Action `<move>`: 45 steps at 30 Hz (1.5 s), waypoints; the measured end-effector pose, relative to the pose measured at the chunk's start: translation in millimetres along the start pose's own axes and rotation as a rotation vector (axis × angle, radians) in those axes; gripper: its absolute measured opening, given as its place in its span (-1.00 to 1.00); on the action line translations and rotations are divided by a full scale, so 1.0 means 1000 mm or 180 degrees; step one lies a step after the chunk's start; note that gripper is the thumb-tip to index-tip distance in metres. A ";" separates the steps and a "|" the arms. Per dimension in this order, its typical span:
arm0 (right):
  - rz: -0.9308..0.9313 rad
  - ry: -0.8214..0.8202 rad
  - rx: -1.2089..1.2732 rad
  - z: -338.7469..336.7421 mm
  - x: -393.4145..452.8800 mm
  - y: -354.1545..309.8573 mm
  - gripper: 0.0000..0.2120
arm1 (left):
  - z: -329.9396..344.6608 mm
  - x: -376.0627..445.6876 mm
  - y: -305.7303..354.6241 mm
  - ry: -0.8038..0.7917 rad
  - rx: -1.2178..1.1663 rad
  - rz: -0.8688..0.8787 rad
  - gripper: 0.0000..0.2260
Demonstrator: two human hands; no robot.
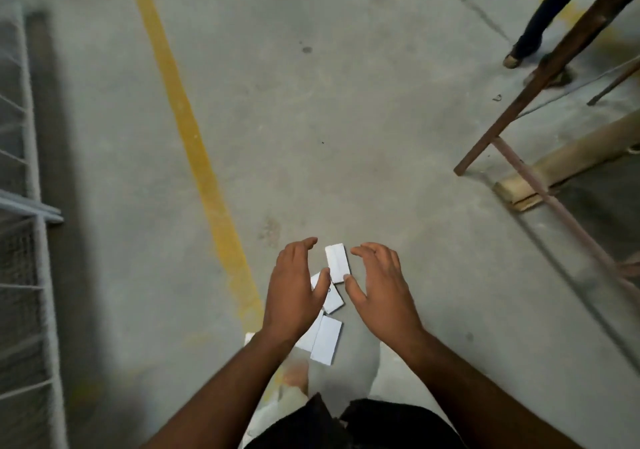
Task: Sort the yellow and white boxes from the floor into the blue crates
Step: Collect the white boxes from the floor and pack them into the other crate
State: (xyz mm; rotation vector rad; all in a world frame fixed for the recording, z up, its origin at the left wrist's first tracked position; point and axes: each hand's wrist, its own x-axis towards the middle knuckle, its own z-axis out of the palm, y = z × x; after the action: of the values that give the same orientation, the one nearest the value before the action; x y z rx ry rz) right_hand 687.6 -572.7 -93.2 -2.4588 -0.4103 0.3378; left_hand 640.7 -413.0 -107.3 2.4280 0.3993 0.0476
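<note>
Several small white boxes lie on the grey concrete floor in front of me. The farthest white box point(337, 262) lies between my two hands. A second white box point(333, 298) is partly under my left hand, and a third, larger one point(326, 340) lies nearer to me, beside another hidden partly by my left forearm. My left hand point(295, 292) hovers over them with fingers spread, holding nothing. My right hand point(379, 287) is open too, its thumb touching the farthest box's near end. No yellow box and no blue crate is in view.
A yellow painted line point(194, 143) runs across the floor at left. A white wire-mesh rack point(31, 206) stands at the left edge. A rusty metal frame point(540, 78) and a wooden plank point(568, 157) are at right. Another person's leg point(540, 22) is at upper right.
</note>
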 end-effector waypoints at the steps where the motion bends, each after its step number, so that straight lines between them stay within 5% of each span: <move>1: -0.0074 -0.0083 -0.0008 0.000 0.016 0.011 -0.62 | 0.013 0.010 0.002 0.0050 0.0021 -0.0090 -0.56; 10: -0.0299 -0.0686 0.0032 0.068 0.149 0.124 -0.64 | 0.152 0.089 -0.022 0.0308 -0.0235 -0.1288 -0.60; 19: 0.0348 -0.0979 -0.0139 0.276 0.221 0.271 -0.69 | 0.343 0.123 -0.182 -0.0005 -0.0167 -0.1768 -0.62; 27: 0.0474 -0.1203 -0.0512 0.440 0.252 0.360 -0.55 | 0.467 0.151 -0.305 -0.0330 -0.0176 -0.2117 -0.55; 36: 0.1235 -0.1459 -0.0758 0.541 0.260 0.388 0.04 | 0.519 0.131 -0.355 -0.0290 -0.0825 -0.2888 -0.56; 45: 0.1366 -0.1234 -0.1032 0.549 0.261 0.396 0.14 | 0.510 0.122 -0.366 -0.0391 -0.1717 -0.3433 -0.53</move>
State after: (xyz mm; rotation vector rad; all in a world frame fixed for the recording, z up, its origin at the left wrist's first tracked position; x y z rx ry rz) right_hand 827.9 -485.5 -799.7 -2.7906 -0.0887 1.0067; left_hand 726.7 -423.3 -741.0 1.4413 1.3695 -0.4040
